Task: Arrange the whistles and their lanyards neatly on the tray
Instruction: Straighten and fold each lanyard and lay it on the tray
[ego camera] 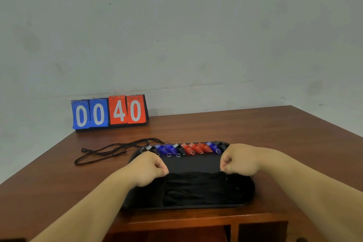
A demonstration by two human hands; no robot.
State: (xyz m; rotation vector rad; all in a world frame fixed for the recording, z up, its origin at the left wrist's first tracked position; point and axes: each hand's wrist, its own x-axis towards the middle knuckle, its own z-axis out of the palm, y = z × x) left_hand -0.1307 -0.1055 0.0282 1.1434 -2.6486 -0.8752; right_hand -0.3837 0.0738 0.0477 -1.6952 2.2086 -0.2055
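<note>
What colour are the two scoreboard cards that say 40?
Red with white numbers, on the blue-and-red flip scoreboard; head view shows it best.

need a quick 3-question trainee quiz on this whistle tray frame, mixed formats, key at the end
1. True or false: the whistles lie in one row along the far edge of the tray.
2. The loose lanyards off the tray lie on the table: A) left of the tray, B) right of the tray, C) on its near side.
3. What do the left hand and right hand each pinch?
Key: 1 true; 2 A; 3 the black lanyard bundle on the tray's near half, one end each.
</note>
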